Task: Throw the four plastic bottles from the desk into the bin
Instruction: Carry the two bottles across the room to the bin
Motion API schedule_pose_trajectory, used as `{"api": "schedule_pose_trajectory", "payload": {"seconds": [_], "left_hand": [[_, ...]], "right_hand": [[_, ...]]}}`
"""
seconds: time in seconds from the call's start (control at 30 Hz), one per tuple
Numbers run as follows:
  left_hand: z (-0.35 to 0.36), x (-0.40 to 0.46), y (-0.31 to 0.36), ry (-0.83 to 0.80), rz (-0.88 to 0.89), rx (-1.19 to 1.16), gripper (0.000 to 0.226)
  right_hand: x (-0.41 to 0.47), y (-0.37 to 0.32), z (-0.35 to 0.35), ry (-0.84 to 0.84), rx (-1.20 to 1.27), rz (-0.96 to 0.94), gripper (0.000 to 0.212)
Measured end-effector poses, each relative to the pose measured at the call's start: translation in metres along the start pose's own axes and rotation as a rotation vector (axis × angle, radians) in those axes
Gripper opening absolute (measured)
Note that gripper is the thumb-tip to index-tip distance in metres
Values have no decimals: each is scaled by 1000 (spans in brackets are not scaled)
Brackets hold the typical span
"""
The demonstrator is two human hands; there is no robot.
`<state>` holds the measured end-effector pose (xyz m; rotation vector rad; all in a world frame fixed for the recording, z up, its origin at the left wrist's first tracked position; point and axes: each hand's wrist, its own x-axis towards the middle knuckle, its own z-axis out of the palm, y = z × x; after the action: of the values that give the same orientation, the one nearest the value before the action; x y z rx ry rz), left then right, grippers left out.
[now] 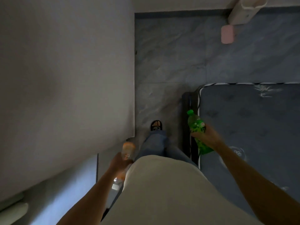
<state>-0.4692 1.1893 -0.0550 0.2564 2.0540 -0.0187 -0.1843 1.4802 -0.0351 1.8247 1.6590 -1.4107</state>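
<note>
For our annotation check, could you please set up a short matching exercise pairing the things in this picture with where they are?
Things:
1. green bottle
2. orange-capped bottle
3. pink object
4. black slipper

Places:
A. on the foot stepping forward
B. in the left hand
C. on the grey floor, far ahead
D. in the right hand, beside the mattress

Pairs: 1-D, 2-B, 3-C, 4-A
</note>
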Motion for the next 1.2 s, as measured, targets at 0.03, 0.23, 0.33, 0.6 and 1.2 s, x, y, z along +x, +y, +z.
{"api": "schedule_pose_trajectory", "payload": {"seconds": [0.03, 0.23, 0.33, 0.6, 1.2], "left_hand": [[-11, 6, 16, -5, 8, 11, 58], [-73, 38, 135, 0, 156, 29, 64], [-102, 52, 211, -3, 251, 31, 60], [-154, 96, 376, -8, 423, 192, 45], [-243, 175, 627, -74, 358, 642, 52]], "right_hand": [[7, -5, -3, -8, -4, 17, 56], [20, -5, -22, -6, 5, 177, 62], [27, 3, -42, 7, 22, 249, 52], [85, -12, -99, 21, 163, 321, 33], [314, -185, -355, 245, 422, 240, 61]]}}
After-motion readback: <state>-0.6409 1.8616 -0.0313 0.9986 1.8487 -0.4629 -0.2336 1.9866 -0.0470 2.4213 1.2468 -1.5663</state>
